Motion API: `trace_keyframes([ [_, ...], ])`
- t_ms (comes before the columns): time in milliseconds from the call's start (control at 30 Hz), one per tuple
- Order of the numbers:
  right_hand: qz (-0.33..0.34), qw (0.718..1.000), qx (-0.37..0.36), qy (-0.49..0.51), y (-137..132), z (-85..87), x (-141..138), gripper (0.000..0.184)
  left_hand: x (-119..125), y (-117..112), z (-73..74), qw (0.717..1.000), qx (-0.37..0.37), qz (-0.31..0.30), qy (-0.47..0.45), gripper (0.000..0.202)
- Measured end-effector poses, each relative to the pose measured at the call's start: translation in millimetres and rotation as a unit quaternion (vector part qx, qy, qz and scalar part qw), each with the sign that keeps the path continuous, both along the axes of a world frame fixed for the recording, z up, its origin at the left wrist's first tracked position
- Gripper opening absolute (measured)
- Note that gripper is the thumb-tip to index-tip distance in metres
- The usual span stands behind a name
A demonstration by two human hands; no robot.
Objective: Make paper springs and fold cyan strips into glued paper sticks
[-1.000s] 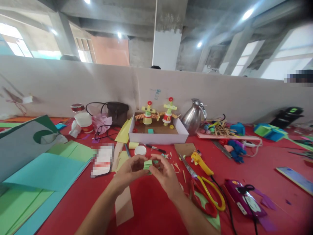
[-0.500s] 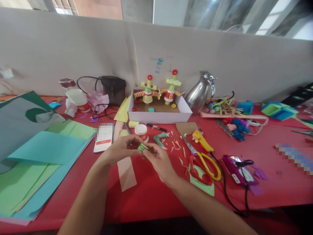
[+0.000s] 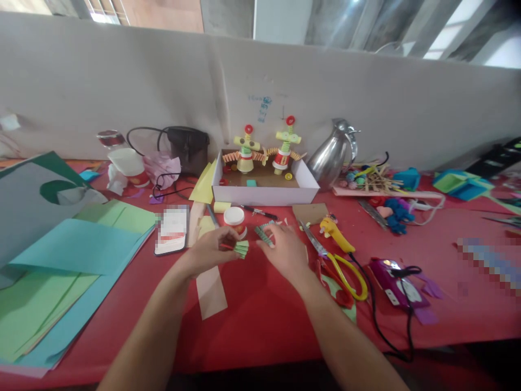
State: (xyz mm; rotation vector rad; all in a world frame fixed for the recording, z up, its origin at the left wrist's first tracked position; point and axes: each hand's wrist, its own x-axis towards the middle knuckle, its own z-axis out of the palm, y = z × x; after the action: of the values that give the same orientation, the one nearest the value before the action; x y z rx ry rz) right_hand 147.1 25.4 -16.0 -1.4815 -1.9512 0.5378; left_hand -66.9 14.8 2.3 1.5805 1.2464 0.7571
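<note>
Above the red surface (image 3: 260, 326), the left hand (image 3: 209, 250) pinches the pale strip (image 3: 241, 249); the right hand (image 3: 287, 252) curls over the dark strip (image 3: 264, 233), grip unclear. Both look light, springy, crushable: best pinched lightly.

A light-green, accordion-folded paper strip (image 3: 241, 249), its pleats slightly fanned, pokes out from the left fingers (image 3: 224, 253); a teal-green, zigzag-folded paper strip (image 3: 262, 234) slants at the right fingers (image 3: 280, 239), partly hidden.
</note>
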Motion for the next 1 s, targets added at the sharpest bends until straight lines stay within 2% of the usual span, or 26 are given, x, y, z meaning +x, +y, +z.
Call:
trace_keyframes([
  [67,-0.021,0.992,0.046,-0.117,9.2,-3.8,8.6,0.018,11.5,0.1,-8.0,1.000,0.011,0.004,-0.001,0.028],
  [133,-0.004,0.984,0.065,-0.167,14.9,-10.2,11.9,0.017,22.6,-0.2,-15.2,1.000,0.022,0.001,-0.013,0.027],
  [233,-0.007,0.980,0.088,-0.176,20.7,-15.8,14.1,0.026,36.0,-0.5,-24.0,0.998,0.049,0.018,-0.015,0.026],
  [367,-0.047,0.985,0.120,-0.117,24.9,-12.1,18.2,0.034,43.1,-0.7,-31.0,0.992,0.076,0.049,0.083,0.035],
  [433,0.007,0.993,0.094,-0.065,22.7,-8.0,18.1,0.029,40.3,-0.7,-30.5,0.987,0.078,0.052,0.133,0.050],
  [500,0.110,0.992,0.053,-0.032,17.0,-4.0,16.1,0.025,33.2,-0.4,-26.4,0.986,0.073,0.042,0.147,0.060],
  [567,0.190,0.981,0.022,-0.026,9.1,-0.9,13.2,0.032,23.6,0.2,-19.9,0.990,0.050,0.033,0.125,0.058],
  [600,0.209,0.978,0.009,-0.024,5.1,0.0,11.6,0.039,18.7,0.6,-16.6,0.993,0.038,0.032,0.110,0.055],
  [733,0.226,0.974,-0.027,0.004,-7.4,-1.3,3.1,0.061,4.5,1.9,-8.7,0.998,0.019,0.038,0.056,0.041],
  [800,0.228,0.974,-0.018,-0.003,-10.7,-4.1,-1.7,0.059,1.2,1.9,-7.5,0.999,0.011,0.032,0.031,0.035],
  [867,0.229,0.973,-0.005,-0.013,-10.8,-6.1,-3.9,0.049,-1.5,1.5,-5.0,1.000,0.000,0.027,0.013,0.029],
  [933,0.206,0.978,0.005,-0.001,-5.8,-5.9,-1.9,0.042,-5.6,1.4,0.1,0.997,0.019,0.075,-0.005,0.020],
  [1000,0.142,0.989,0.009,0.030,5.6,-3.8,2.9,0.036,-12.7,2.2,7.2,0.971,0.081,0.218,-0.061,0.015],
])
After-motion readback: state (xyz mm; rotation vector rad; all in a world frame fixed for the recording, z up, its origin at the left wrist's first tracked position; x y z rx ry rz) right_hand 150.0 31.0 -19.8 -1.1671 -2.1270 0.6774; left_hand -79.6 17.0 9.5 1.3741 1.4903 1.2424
